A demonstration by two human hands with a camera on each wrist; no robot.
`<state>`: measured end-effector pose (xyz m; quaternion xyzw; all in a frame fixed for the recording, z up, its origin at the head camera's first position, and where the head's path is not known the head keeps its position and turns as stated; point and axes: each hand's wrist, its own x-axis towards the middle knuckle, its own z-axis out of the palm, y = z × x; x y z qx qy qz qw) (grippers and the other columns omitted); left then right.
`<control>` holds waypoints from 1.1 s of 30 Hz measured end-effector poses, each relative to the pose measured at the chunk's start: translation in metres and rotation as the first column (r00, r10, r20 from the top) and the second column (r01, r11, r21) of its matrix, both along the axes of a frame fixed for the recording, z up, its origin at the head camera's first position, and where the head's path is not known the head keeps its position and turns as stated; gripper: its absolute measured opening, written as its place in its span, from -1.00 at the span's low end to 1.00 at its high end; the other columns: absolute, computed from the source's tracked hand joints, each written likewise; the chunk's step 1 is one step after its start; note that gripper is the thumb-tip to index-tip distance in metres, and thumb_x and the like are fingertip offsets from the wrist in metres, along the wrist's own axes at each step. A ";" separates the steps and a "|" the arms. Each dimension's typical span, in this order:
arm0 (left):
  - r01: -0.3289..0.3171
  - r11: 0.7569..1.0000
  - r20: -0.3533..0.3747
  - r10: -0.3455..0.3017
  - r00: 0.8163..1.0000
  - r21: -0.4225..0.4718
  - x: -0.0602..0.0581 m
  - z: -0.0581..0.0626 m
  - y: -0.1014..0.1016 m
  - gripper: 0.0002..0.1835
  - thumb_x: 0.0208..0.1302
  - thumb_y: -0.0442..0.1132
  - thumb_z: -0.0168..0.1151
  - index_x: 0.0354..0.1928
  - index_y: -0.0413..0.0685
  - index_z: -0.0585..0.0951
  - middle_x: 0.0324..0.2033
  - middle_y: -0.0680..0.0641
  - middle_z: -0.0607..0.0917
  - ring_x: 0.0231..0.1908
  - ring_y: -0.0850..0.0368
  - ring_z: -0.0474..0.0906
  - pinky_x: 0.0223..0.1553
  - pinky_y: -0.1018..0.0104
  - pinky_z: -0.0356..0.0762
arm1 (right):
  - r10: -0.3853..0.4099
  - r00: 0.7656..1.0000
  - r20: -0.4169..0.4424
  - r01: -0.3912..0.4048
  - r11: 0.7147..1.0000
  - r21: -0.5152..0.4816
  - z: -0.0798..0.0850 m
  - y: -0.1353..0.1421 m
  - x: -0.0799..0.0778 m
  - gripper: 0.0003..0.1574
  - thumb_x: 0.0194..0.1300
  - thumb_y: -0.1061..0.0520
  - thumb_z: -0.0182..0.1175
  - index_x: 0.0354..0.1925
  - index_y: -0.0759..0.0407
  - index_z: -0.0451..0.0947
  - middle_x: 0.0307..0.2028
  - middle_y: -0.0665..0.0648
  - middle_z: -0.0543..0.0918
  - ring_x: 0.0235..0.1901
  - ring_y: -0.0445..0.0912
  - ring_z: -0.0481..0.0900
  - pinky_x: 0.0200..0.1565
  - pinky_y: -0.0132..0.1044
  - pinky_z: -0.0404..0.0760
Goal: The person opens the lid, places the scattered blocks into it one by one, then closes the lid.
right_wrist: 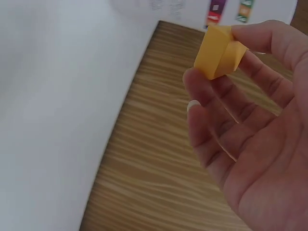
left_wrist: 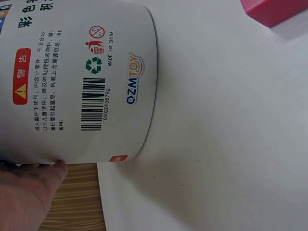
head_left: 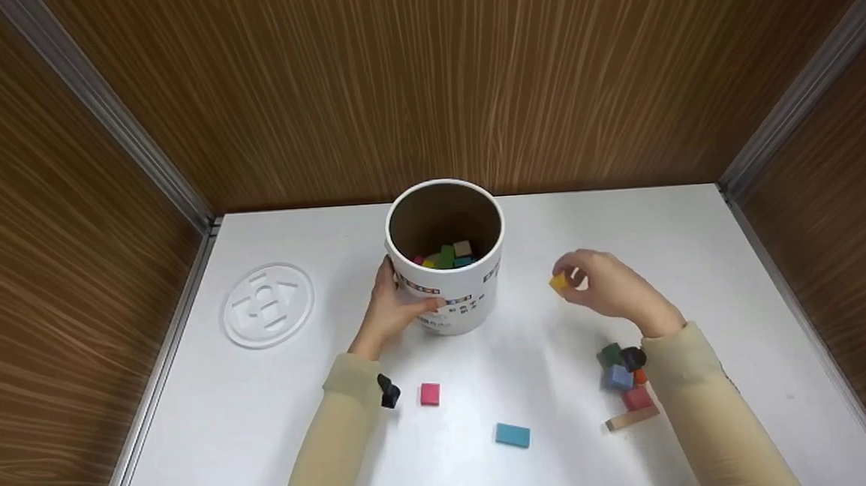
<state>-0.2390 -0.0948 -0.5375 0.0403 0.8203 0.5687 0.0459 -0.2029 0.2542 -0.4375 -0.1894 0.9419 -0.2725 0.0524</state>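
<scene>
A tall white toy-block canister (head_left: 453,302) stands upright on the table, with several coloured blocks (head_left: 445,257) inside it. My left hand (head_left: 396,309) grips its left side, thumb across the front and fingers round the side. In the left wrist view, the canister's printed wall (left_wrist: 96,86) fills the upper left, and part of the left hand (left_wrist: 29,192) touches it. To the right of the canister, my right hand (head_left: 609,288) is raised, pinching a yellow block (head_left: 559,282) between thumb and fingers. That yellow block (right_wrist: 215,53) shows an angled, notched shape in the right wrist view.
Beneath my right wrist lies a cluster of several blocks, including a blue block (head_left: 619,377) and a wooden strip (head_left: 632,417). A pink block (head_left: 429,394) and a teal block (head_left: 513,435) lie nearer. At left is a round white lid (head_left: 258,336); wood-grain panels (head_left: 438,85) surround the table.
</scene>
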 end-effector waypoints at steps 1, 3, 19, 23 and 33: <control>0.000 1.000 0.002 0.000 1.000 0.000 0.000 0.000 0.000 0.51 -0.38 0.32 0.62 0.56 0.14 -0.16 0.51 0.00 0.01 0.48 0.01 -0.08 0.45 -0.01 -0.06 | 0.005 1.000 -0.005 -0.005 1.000 -0.004 0.006 -0.004 -0.001 -0.69 0.17 0.28 0.38 -0.09 0.22 0.61 -0.21 0.09 0.65 -0.21 -0.01 0.58 -0.14 -0.09 0.68; -0.001 1.000 0.002 0.001 1.000 -0.001 0.000 0.000 0.000 0.51 -0.39 0.32 0.61 0.56 0.16 -0.16 0.51 0.01 0.01 0.48 0.02 -0.08 0.45 0.00 -0.05 | 0.020 1.000 -0.023 -0.020 1.000 -0.005 0.017 -0.011 -0.002 -0.69 0.16 0.27 0.38 -0.09 0.21 0.61 -0.21 0.09 0.65 -0.21 -0.01 0.59 -0.13 -0.09 0.68; 0.002 1.000 -0.028 -0.002 1.000 -0.002 -0.002 -0.001 0.001 0.50 -0.39 0.31 0.62 0.56 0.12 -0.13 0.49 -0.01 0.07 0.46 0.03 -0.02 0.45 0.00 -0.02 | 0.156 0.975 -0.157 -0.155 0.988 0.014 0.085 -0.070 -0.014 -0.68 0.21 0.23 0.36 -0.04 0.18 0.61 -0.14 0.10 0.64 -0.16 0.02 0.58 -0.13 -0.13 0.68; 0.001 1.000 -0.043 0.000 0.999 0.007 -0.002 -0.002 0.001 0.49 -0.39 0.29 0.63 0.55 0.13 -0.12 0.48 0.00 0.09 0.46 0.03 -0.01 0.45 0.01 -0.03 | 0.177 0.970 -0.168 -0.175 0.984 0.025 0.096 -0.080 -0.018 -0.69 0.22 0.24 0.34 -0.04 0.19 0.60 -0.12 0.12 0.62 -0.16 0.03 0.56 -0.15 -0.16 0.68; -0.007 1.000 0.000 0.007 1.000 0.002 -0.003 -0.001 0.002 0.49 -0.39 0.32 0.61 0.56 0.18 -0.13 0.49 0.03 0.08 0.46 0.04 -0.01 0.45 -0.02 -0.01 | 0.211 0.967 -0.144 -0.204 0.977 0.066 0.108 -0.102 -0.035 -0.70 0.23 0.23 0.34 -0.04 0.19 0.62 -0.13 0.12 0.63 -0.22 -0.02 0.57 -0.11 -0.19 0.69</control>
